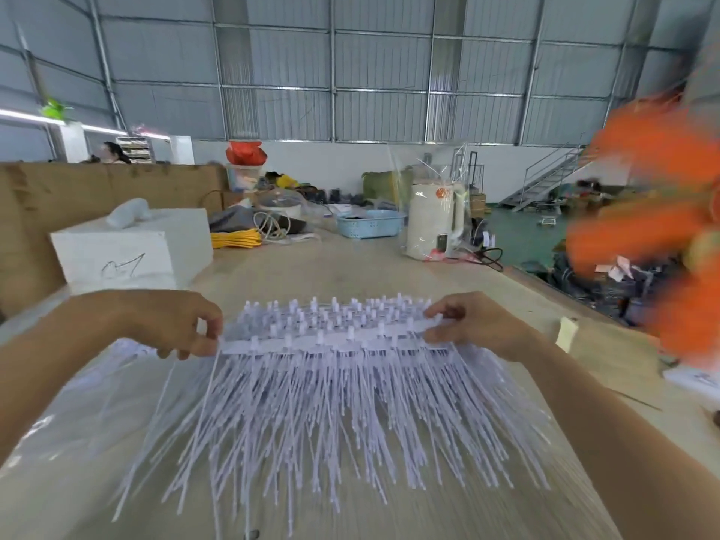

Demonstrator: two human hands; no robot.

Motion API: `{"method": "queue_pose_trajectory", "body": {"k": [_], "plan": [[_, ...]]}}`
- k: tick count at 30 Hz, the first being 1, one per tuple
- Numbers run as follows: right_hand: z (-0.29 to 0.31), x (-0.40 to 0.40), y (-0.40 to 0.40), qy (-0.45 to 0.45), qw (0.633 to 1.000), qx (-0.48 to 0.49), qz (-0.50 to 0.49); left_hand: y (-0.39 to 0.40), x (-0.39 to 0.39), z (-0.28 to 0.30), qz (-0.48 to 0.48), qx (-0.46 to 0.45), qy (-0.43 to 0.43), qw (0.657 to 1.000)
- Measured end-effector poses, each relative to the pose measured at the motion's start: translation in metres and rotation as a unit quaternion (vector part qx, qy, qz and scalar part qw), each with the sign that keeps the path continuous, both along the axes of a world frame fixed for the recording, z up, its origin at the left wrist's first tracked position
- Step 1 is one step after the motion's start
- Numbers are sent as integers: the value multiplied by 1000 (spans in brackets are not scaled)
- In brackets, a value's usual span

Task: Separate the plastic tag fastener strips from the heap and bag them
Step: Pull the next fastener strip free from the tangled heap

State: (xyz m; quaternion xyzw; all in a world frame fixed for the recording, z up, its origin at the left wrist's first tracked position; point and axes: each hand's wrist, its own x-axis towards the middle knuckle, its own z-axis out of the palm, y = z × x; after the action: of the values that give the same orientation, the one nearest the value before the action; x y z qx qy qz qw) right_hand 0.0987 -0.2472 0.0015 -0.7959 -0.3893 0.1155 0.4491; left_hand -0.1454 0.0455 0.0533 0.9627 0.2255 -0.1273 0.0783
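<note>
A wide bundle of white plastic tag fastener strips (323, 337) hangs lifted over the wooden table (350, 270), its long thin tails fanning down toward me. My left hand (183, 325) pinches the bundle's left end at the top bar. My right hand (467, 325) pinches the right end. A clear plastic bag (78, 403) lies flat on the table under my left forearm, partly behind the tails.
A white foam box (128, 247) stands at the back left, with a cardboard wall behind it. A blue basket (370, 224), yellow cord (233, 239) and a white kettle in a bag (432, 224) stand at the far end. Blurred orange things (654, 212) fill the right side.
</note>
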Motion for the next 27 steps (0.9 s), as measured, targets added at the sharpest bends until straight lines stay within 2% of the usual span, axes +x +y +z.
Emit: {"method": "queue_pose_trajectory", "body": {"k": [3, 5, 7, 8, 10, 12, 17, 21, 27], "plan": [[1, 3, 0, 25, 998, 54, -30, -7, 8, 6, 13, 31, 57, 998], [2, 5, 2, -5, 995, 74, -60, -22, 19, 13, 10, 110, 103, 988], [3, 4, 6, -16, 992, 101, -69, -45, 37, 18, -20, 198, 71, 977], [3, 3, 9, -10, 991, 119, -68, -58, 49, 16, -48, 211, 7, 976], [3, -2, 14, 7, 985, 159, -59, -84, 74, 9, -92, 111, -159, 977], [2, -6, 19, 22, 979, 195, -53, -111, 97, -1, -109, -20, -244, 963], [4, -7, 12, 47, 977, 199, -60, -139, 141, -31, -104, -57, -262, 958], [3, -6, 0, 67, 978, 183, -72, -140, 155, -47, -86, -154, -343, 923], [1, -4, -2, 101, 967, 217, -93, -136, 159, -56, -79, -174, -382, 904]]}}
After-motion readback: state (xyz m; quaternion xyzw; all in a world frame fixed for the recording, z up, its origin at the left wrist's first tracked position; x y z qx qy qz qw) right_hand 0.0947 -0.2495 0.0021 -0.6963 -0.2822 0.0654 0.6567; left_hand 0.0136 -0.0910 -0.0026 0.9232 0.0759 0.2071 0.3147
